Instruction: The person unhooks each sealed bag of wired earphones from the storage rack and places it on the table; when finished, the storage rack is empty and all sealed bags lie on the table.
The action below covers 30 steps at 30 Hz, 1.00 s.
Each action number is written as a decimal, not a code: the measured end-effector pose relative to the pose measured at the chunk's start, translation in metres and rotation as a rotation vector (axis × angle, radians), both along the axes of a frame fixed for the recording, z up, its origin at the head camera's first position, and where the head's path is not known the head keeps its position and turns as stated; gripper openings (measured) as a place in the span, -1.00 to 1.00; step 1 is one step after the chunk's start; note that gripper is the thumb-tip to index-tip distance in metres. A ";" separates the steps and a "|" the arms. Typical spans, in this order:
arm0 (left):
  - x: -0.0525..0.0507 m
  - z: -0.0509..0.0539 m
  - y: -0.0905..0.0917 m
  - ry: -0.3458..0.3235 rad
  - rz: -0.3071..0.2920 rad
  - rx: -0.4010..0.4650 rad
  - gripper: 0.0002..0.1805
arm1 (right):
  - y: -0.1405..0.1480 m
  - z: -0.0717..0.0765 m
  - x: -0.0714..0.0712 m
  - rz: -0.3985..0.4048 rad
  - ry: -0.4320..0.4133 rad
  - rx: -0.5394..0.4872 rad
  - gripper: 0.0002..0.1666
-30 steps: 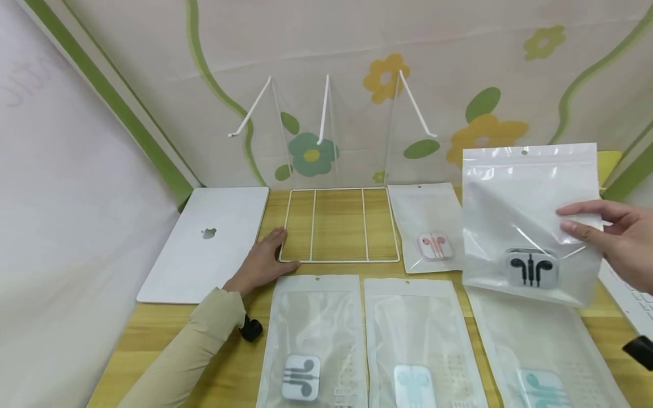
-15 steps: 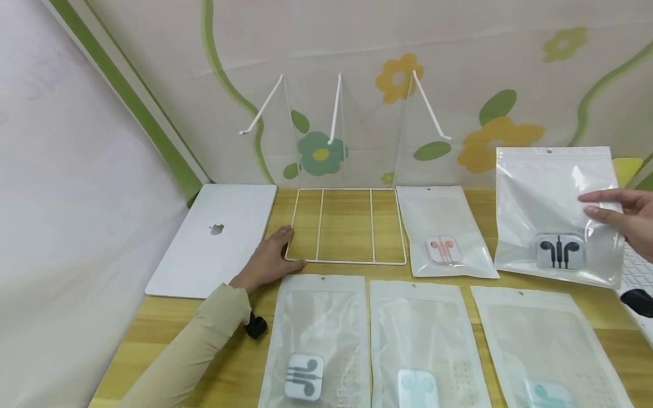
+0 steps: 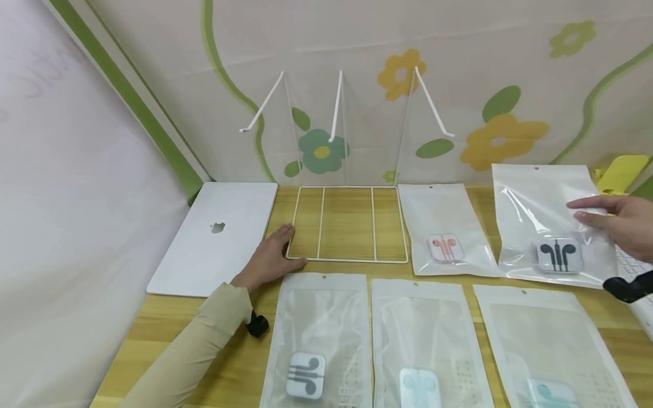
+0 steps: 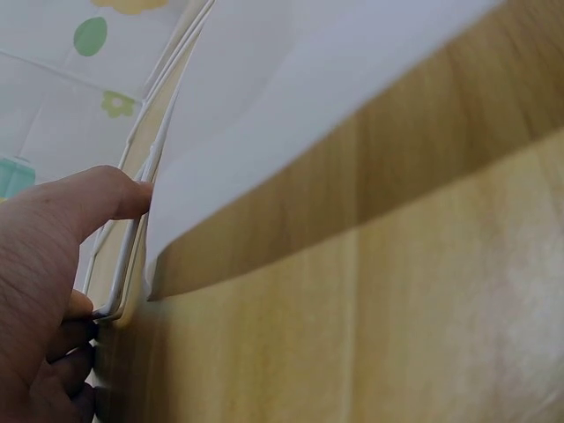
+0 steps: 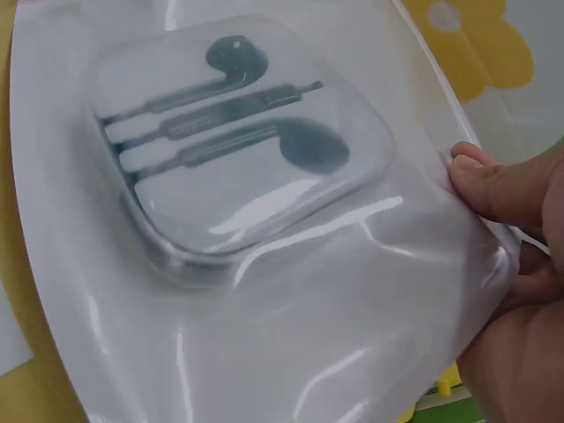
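In the head view my left hand (image 3: 269, 258) is at the front left corner of a white wire display rack (image 3: 348, 260). The left wrist view shows its thumb against the wire and the other fingers curled at the corner. At the right, my right hand (image 3: 630, 224) pinches the side edge of a clear-fronted white zip bag (image 3: 530, 209). Inside that bag is a square case of black earphones (image 3: 558, 254), seen close up in the right wrist view. The bag's lower part is near the table, beside another bag (image 3: 433, 209) with pink earphones.
Three more bagged earphones lie along the front: a left bag (image 3: 326, 311), a middle bag (image 3: 420, 317) and a right bag (image 3: 541, 323). A silver laptop (image 3: 204, 249) lies left of the rack. Behind the right hand stands a yellow object (image 3: 623, 174). A white keyboard (image 3: 630, 263) is partly hidden.
My right hand has carried the black-earphone bag rightward and lowered it toward the table, uncovering the front right bag. My left hand stays at the rack corner. The head view has shifted slightly.
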<state>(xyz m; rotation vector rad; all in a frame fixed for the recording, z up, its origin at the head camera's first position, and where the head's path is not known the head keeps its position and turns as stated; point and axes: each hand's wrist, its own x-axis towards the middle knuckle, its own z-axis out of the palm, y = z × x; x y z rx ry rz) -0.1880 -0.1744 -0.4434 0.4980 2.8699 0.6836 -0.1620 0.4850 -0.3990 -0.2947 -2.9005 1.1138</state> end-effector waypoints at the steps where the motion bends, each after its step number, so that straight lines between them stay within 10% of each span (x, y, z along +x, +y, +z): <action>1: 0.000 0.000 0.000 -0.003 0.002 -0.005 0.02 | -0.001 -0.004 0.000 0.013 0.003 0.059 -0.85; 10: 0.002 0.001 0.001 -0.008 -0.002 -0.010 0.02 | -0.009 -0.035 -0.002 0.054 -0.082 0.135 -0.54; 19: 0.004 0.004 0.002 -0.012 -0.001 -0.010 0.02 | -0.023 -0.037 -0.003 0.048 -0.200 0.176 -0.08; 30: 0.006 0.004 -0.004 0.008 0.005 -0.001 0.02 | -0.037 -0.033 -0.012 0.121 -0.229 0.258 -0.16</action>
